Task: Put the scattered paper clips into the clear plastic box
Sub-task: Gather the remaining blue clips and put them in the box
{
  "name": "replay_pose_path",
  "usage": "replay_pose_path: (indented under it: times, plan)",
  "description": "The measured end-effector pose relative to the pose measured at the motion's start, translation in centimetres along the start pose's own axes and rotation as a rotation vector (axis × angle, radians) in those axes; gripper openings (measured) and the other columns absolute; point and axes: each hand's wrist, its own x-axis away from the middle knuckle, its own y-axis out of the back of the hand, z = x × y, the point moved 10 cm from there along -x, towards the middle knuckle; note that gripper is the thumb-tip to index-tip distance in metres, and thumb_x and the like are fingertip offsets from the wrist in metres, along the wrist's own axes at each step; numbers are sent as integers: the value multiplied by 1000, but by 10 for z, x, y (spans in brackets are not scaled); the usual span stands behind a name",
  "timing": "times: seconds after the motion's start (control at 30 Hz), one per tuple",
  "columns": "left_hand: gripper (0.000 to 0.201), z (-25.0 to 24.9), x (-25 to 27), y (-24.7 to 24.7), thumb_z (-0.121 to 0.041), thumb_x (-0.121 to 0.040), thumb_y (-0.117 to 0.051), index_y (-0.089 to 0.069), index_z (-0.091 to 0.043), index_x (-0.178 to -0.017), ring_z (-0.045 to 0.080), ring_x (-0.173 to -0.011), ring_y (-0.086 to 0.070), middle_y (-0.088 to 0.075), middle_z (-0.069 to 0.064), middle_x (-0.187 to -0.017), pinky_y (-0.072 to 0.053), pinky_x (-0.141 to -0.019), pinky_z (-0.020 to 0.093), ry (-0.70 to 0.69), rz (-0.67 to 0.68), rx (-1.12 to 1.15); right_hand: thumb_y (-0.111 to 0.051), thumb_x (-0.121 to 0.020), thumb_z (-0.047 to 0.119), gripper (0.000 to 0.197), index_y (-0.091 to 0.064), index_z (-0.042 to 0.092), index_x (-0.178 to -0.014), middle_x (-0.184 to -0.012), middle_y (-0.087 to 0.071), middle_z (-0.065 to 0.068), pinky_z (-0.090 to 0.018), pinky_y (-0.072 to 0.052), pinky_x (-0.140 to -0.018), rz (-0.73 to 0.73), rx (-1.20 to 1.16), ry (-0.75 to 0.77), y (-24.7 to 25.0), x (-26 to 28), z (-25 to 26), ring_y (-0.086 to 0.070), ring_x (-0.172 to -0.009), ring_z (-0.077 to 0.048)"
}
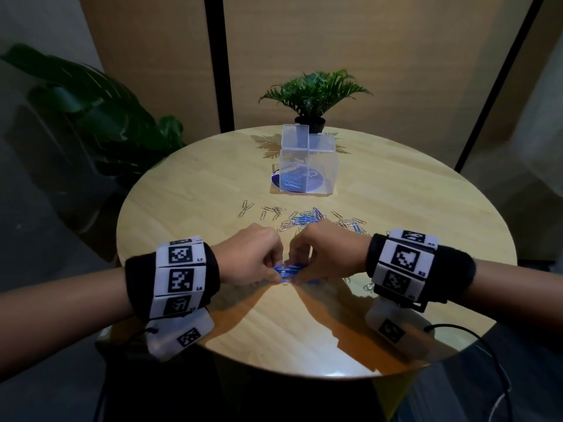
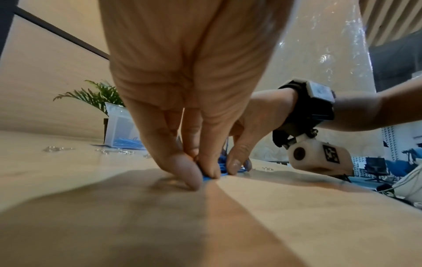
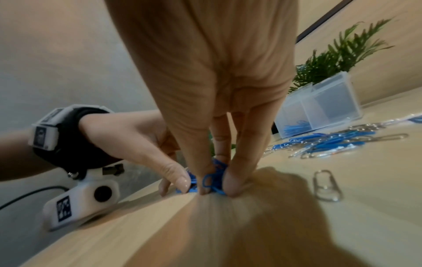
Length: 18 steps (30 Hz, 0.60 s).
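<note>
A small bunch of blue paper clips lies on the round wooden table near its front. My left hand and right hand meet over it, fingertips down, and both pinch the bunch from opposite sides. More blue and silver clips lie scattered across the table's middle. Beyond them stands the clear plastic box, lid up, with several blue clips on its floor.
A small potted fern stands behind the box at the table's far edge. A large-leaved plant stands on the floor at the left. Loose silver clips lie just right of my right hand.
</note>
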Motion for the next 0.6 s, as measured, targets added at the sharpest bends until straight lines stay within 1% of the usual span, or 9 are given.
replay_pose_path:
  times: [0.07, 0.1, 0.2, 0.27, 0.37, 0.4, 0.47, 0.53, 0.6]
  plan:
    - [17, 2, -1, -1, -18, -77, -76, -62, -12, -71, 4, -49, -60, -65, 1, -57, -42, -55, 12, -5, 25, 53, -78, -72, 28, 23, -73, 16, -91, -86, -72, -1, -22, -42, -67, 1, -28, -30, 2, -2, -7, -53, -68, -9]
    - [16, 2, -1, -1, -17, -77, -75, -64, -8, -72, -1, -47, -58, -69, 6, -61, -39, -54, 8, -14, 40, 59, -78, -71, 26, 19, -73, 17, -87, -81, -70, -1, -21, -42, -64, -2, -40, -43, 3, -2, -10, -53, -65, -8]
    - [17, 2, -3, -2, -15, -79, -74, -67, 1, -77, -6, -44, -56, -72, 8, -66, -37, -53, 4, -41, 80, 65, -76, -69, 20, 8, -68, 19, -71, -72, -67, 0, -18, -42, -62, -21, -59, -69, 6, -3, -19, -53, -63, -10]
    - [17, 5, -4, -1, -14, -80, -73, -67, 2, -78, 1, -49, -61, -71, 7, -66, -41, -55, 6, -43, 105, 102, -76, -69, 19, 11, -69, 12, -73, -72, -69, -4, -22, -46, -65, -15, -130, -111, 11, 0, -29, -54, -63, -10]
    - [14, 16, -9, 11, -10, -80, -73, -68, 4, -79, 19, -61, -69, -73, 14, -73, -51, -59, 15, -31, 87, 227, -72, -77, 5, 9, -70, -1, -84, -73, -65, -11, -25, -52, -68, -3, -511, -144, 34, 1, -46, -58, -61, -12]
    - [13, 21, -12, 20, -8, -80, -73, -69, 4, -79, 21, -62, -69, -72, 15, -72, -53, -59, 19, -19, 55, 300, -69, -80, 1, 13, -68, -8, -90, -73, -64, -13, -21, -54, -66, -31, -619, -141, 50, -3, -51, -60, -59, -10]
    - [11, 31, -21, 44, -5, -80, -71, -68, 6, -81, 15, -56, -66, -70, 10, -64, -55, -57, 21, 27, -44, 487, -66, -82, 0, 22, -65, -15, -98, -76, -65, -16, -17, -56, -63, -170, -722, -148, 90, -17, -64, -63, -58, -9]
    - [14, 41, -33, 76, -6, -80, -70, -68, 7, -85, 9, -53, -65, -69, 5, -63, -54, -56, 18, 71, -183, 634, -71, -79, 5, 18, -68, -9, -91, -77, -68, -13, -17, -58, -64, -353, -757, -194, 128, -40, -80, -64, -61, -11]
    - [18, 51, -47, 113, -9, -79, -70, -67, 6, -90, 9, -58, -67, -70, 8, -73, -58, -64, 23, 99, -351, 726, -77, -74, 8, 9, -69, 5, -74, -71, -68, -8, -17, -57, -60, -508, -742, -281, 149, -66, -99, -65, -56, -9]
